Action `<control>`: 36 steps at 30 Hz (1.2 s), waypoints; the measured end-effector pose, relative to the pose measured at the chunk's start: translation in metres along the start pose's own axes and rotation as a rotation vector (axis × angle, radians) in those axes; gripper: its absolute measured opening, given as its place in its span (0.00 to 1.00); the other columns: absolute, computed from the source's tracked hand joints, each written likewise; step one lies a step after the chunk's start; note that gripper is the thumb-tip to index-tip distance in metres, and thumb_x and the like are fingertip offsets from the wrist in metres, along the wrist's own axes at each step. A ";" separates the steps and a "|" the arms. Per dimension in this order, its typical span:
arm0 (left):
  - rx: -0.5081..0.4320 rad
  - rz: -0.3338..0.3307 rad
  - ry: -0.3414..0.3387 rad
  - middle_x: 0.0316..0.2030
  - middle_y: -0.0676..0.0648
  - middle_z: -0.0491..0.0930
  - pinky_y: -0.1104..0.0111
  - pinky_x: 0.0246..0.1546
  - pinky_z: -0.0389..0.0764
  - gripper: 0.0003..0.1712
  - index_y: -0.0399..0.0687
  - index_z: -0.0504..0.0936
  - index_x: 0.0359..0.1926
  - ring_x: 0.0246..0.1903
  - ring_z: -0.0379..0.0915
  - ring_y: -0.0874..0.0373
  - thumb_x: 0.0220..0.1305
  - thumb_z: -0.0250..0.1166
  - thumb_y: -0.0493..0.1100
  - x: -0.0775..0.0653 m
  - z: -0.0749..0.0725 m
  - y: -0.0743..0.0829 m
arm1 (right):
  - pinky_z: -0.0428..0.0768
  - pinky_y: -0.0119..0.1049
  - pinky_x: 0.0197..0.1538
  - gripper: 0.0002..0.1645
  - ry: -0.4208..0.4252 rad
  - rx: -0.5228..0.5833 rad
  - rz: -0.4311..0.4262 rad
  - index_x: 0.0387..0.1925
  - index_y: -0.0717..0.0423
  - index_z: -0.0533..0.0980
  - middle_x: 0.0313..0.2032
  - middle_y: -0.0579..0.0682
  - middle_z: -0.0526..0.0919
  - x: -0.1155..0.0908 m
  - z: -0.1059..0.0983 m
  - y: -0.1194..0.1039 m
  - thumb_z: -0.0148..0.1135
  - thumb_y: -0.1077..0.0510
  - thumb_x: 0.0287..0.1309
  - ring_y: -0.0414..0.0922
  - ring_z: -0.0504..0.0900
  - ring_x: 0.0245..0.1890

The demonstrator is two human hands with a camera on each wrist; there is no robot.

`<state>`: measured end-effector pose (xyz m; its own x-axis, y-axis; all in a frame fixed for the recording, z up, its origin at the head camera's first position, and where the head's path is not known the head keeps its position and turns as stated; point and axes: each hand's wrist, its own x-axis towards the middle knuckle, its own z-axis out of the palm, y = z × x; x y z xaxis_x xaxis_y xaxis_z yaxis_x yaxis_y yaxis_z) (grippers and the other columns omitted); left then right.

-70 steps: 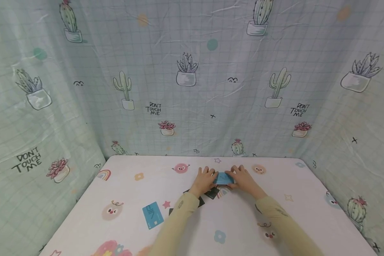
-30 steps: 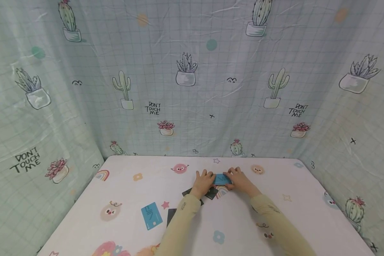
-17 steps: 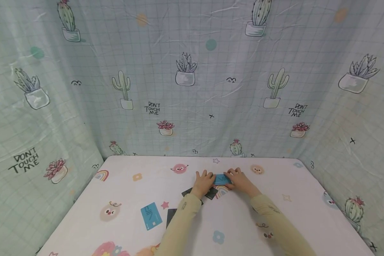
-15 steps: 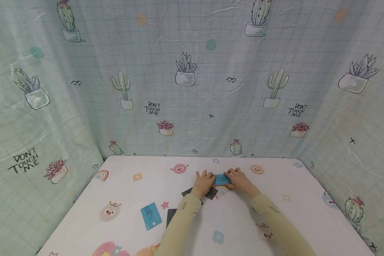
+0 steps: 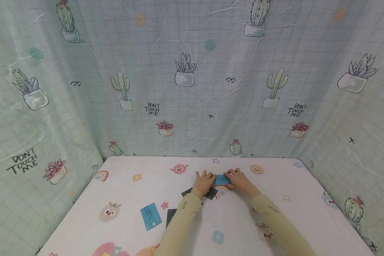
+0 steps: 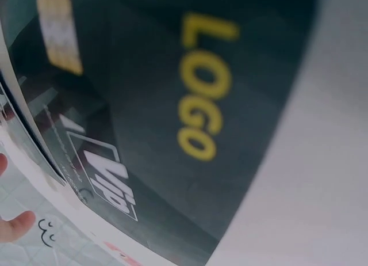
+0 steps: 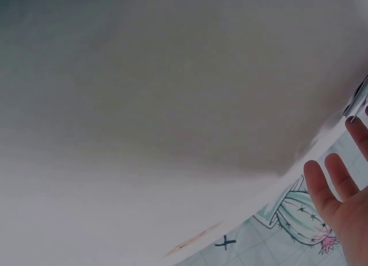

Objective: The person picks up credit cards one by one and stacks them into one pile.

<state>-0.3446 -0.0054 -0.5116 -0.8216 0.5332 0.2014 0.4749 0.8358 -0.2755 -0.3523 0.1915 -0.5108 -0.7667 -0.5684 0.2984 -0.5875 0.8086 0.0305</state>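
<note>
Near the far side of the table, both hands hold a blue card [image 5: 222, 180] from opposite ends in the head view. My left hand [image 5: 203, 184] grips its left end, with other fingers lifted and spread. At the right end, my right hand [image 5: 242, 182] has thumb and finger on the card. Under the left hand and wrist lie dark cards [image 5: 212, 193], partly hidden by the arm. In the left wrist view, a dark card [image 6: 155, 122] with yellow "LOGO" and white "Vip" lettering is close up. Thin card edges [image 7: 357, 99] meet a right fingertip in the right wrist view.
Another blue card [image 5: 151, 216] lies flat at the left of the white patterned table [image 5: 243, 227]. Beside it a dark card [image 5: 171, 215] is partly covered by the left sleeve [image 5: 179, 227]. A cactus-print curtain [image 5: 192, 135] stands behind and at both sides.
Since the earliest frame, the blue card between the hands has tipped flatter, showing more lettering, and both hands have shifted slightly left and down. Over the last half second they hold nearly still.
</note>
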 end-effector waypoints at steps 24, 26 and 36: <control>-0.057 -0.004 -0.018 0.54 0.54 0.71 0.48 0.50 0.68 0.24 0.60 0.69 0.57 0.54 0.63 0.53 0.59 0.57 0.48 0.004 0.005 0.000 | 0.70 0.44 0.29 0.28 -0.039 0.009 0.024 0.50 0.59 0.73 0.41 0.54 0.74 0.000 -0.004 -0.003 0.62 0.48 0.49 0.50 0.65 0.33; -0.042 -0.003 -0.026 0.54 0.54 0.71 0.49 0.50 0.69 0.23 0.60 0.68 0.58 0.54 0.63 0.53 0.60 0.56 0.48 0.001 -0.001 0.000 | 0.70 0.44 0.29 0.28 -0.033 0.010 0.018 0.49 0.59 0.73 0.41 0.54 0.74 -0.001 -0.005 -0.003 0.62 0.48 0.49 0.49 0.64 0.33; -0.027 0.005 -0.038 0.55 0.54 0.70 0.49 0.51 0.69 0.24 0.61 0.67 0.59 0.55 0.62 0.54 0.60 0.55 0.49 -0.001 -0.004 0.001 | 0.71 0.46 0.32 0.28 -0.047 0.009 0.037 0.50 0.59 0.72 0.42 0.54 0.74 -0.001 -0.003 -0.003 0.60 0.47 0.50 0.50 0.65 0.34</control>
<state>-0.3422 -0.0048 -0.5079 -0.8306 0.5323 0.1639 0.4867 0.8367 -0.2509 -0.3491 0.1905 -0.5079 -0.7991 -0.5447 0.2544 -0.5606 0.8280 0.0118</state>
